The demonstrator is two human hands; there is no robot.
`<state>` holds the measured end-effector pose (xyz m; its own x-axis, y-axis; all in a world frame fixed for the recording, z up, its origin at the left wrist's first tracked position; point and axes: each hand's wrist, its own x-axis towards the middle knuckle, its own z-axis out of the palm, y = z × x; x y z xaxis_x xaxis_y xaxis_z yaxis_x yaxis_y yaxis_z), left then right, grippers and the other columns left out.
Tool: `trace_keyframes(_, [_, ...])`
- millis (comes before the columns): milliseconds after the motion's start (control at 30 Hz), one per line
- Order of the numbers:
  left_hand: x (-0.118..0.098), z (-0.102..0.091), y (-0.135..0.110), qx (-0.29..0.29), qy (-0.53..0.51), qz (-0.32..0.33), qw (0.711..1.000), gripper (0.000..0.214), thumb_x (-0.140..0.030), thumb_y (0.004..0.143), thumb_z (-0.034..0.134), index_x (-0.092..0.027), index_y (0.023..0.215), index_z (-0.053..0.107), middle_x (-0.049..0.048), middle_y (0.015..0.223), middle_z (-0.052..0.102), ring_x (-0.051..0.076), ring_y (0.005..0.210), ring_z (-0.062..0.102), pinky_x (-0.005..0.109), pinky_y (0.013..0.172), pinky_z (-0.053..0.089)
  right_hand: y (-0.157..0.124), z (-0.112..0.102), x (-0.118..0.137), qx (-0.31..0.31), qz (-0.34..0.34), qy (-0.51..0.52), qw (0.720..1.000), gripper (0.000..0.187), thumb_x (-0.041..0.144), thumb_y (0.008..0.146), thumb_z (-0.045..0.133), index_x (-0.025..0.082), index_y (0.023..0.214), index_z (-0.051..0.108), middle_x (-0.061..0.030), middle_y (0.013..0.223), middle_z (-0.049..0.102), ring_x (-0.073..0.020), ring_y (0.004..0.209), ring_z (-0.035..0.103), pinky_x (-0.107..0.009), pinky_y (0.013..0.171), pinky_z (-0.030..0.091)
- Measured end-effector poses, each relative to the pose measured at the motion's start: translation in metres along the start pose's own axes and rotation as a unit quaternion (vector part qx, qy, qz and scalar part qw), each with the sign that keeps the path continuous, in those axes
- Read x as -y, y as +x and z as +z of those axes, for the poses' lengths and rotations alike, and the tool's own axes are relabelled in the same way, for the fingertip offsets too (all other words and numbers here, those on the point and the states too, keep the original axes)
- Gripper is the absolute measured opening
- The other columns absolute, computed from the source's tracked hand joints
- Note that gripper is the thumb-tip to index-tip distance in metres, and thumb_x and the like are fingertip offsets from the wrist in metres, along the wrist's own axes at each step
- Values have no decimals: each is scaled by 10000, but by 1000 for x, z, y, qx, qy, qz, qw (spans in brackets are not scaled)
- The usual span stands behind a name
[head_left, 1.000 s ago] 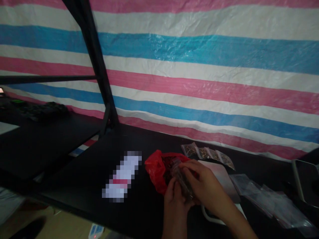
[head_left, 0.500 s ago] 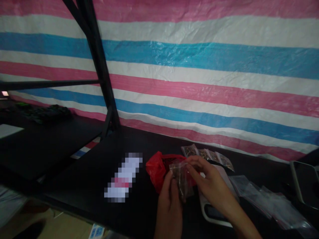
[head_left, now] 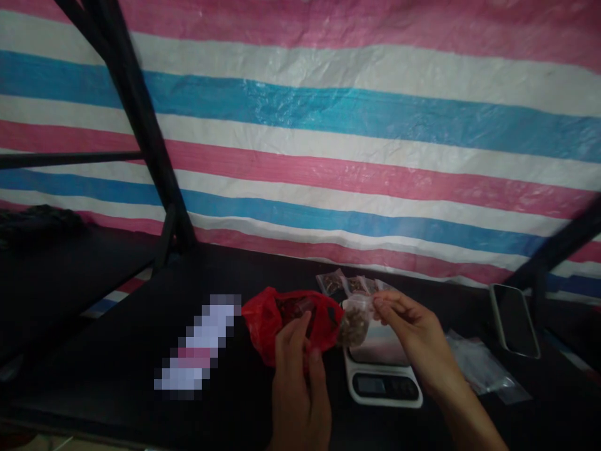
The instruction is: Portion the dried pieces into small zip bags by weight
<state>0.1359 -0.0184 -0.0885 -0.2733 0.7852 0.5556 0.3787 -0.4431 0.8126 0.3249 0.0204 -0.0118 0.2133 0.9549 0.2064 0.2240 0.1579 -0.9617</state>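
Observation:
My right hand (head_left: 413, 332) pinches the top corner of a small clear zip bag (head_left: 354, 324) filled with brown bits. That bag hangs over the left side of a white kitchen scale (head_left: 385, 401) with a dark display. In front of a crumpled red plastic bag (head_left: 265, 332), my left hand (head_left: 300, 382) is raised with its fingers apart, nearest the bag's open mouth. Dark contents show inside the red bag, too dim to name. Behind the scale, several filled clear bags (head_left: 333, 283) lie in a row, partly covered by my right hand.
Flat clear plastic bags (head_left: 483, 366) lie to the right of the scale. A phone (head_left: 515, 321) is farther right. On the left of the black table (head_left: 225, 263) is a blurred-out white sheet (head_left: 197, 347). A black metal frame (head_left: 150, 138) stands before the striped sheeting (head_left: 352, 138).
My left hand has let go of the small zip bag and moved to the red bag. My right hand has carried the zip bag over the scale. The view has shifted right.

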Motion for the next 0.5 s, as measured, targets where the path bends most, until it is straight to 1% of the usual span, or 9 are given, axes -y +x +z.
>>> trace_keyframes(67, [-4,5,-7,-16,2,37,999,369,-294,1102,424,-262,1444,556,116,1317,614,221,1155,646,390,969,554,6,-21,-17,-40,30,-50,997,452,619,740,809,194,893,799,-86,849,801,-244,770,715,-350,742,566])
trace_keyframes(133, [-6,9,-13,-20,-2,68,997,340,-275,1097,422,-252,1406,561,108,1256,612,204,1047,647,359,888,558,11,-36,-35,-76,44,-113,990,449,622,730,777,195,864,802,-101,854,807,-269,774,722,-385,755,570])
trace_keyframes(200, [-8,13,-18,-24,-1,82,996,312,-258,1087,430,-243,1365,570,98,1210,611,193,955,634,339,814,554,12,-43,-50,-100,21,-173,980,410,593,759,727,204,860,808,-108,879,810,-291,816,733,-423,821,575])
trace_keyframes(267, [-9,18,-22,-30,-2,92,995,289,-244,1074,443,-238,1331,575,94,1177,607,198,928,625,337,783,553,13,-44,-59,-106,-26,-217,970,376,547,812,667,213,899,819,-119,950,811,-308,913,745,-454,925,563])
trace_keyframes(333, [-10,22,-27,-31,-14,95,995,279,-239,1063,449,-247,1315,569,93,1152,598,208,943,628,340,777,559,13,-45,-63,-112,-59,-242,962,385,511,868,604,210,962,825,-138,1032,803,-317,1014,745,-466,1000,542])
trace_keyframes(367, [-10,23,-30,-29,-24,92,995,270,-240,1059,449,-254,1300,570,93,1139,598,212,948,633,341,774,565,13,-47,-64,-119,-62,-252,958,404,505,891,575,205,993,825,-147,1060,798,-320,1039,743,-470,1012,538])
trace_keyframes(433, [-11,24,-38,-16,-44,74,996,236,-253,1048,465,-265,1241,600,95,1100,623,223,944,656,356,771,585,13,-52,-66,-136,-51,-263,954,439,506,919,531,195,1030,821,-161,1089,793,-325,1057,742,-477,1012,539])
trace_keyframes(500, [-12,21,-49,20,-63,46,997,190,-280,1024,527,-272,1154,665,95,1019,673,244,910,690,384,761,610,13,-59,-68,-148,-37,-263,953,459,515,930,510,191,1032,818,-168,1098,796,-330,1062,742,-479,1004,541])
